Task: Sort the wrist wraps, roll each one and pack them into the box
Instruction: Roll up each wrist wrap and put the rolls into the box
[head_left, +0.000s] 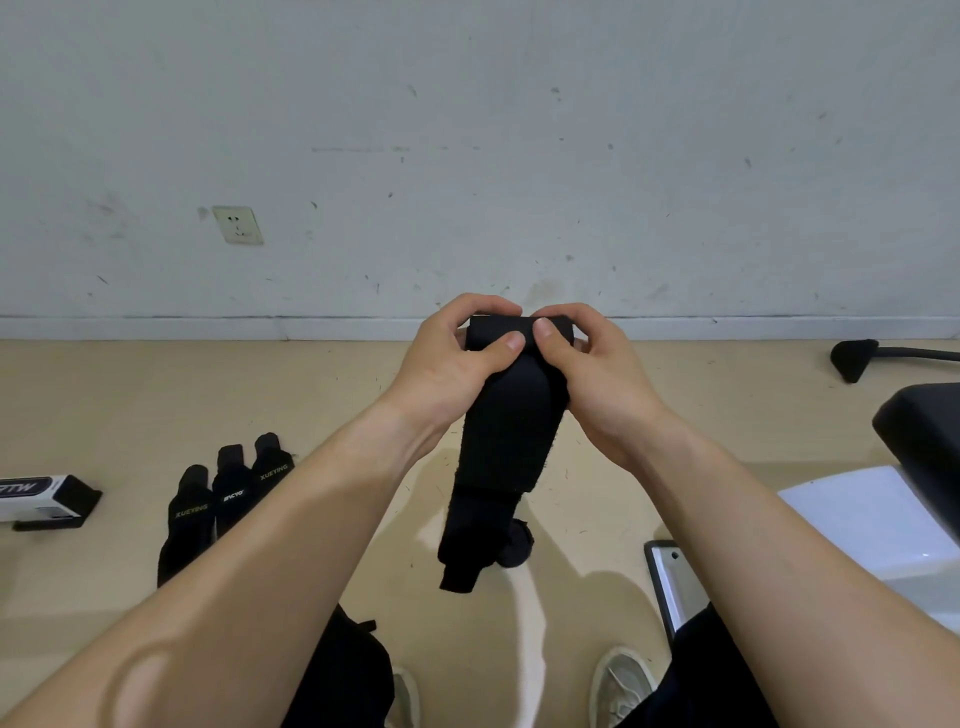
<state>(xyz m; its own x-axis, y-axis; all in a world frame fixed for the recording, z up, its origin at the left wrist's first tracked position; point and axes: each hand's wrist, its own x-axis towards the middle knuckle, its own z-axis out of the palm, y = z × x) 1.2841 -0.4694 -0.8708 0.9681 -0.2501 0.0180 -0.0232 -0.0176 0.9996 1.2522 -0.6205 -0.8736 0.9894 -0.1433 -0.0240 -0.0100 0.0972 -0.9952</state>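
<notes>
One long wrist wrap (506, 436) hangs above the floor (156, 395); three flat wraps (228, 499) lie left, near the box (36, 496). Left hand (457, 358) and right hand (589, 364) fingers pinch its top end. Risk: slack tail probably lets the roll loosen.

The beige floor (156, 395) carries three black wrist wraps (223, 499) laid side by side, below and left of the left hand (447, 364). Farther left lies a white-and-black box (47, 501). Directly below both hands sits a small black rolled wrap (515, 545). Far right of the right hand (597, 374) rests a black chair foot (854, 358).
</notes>
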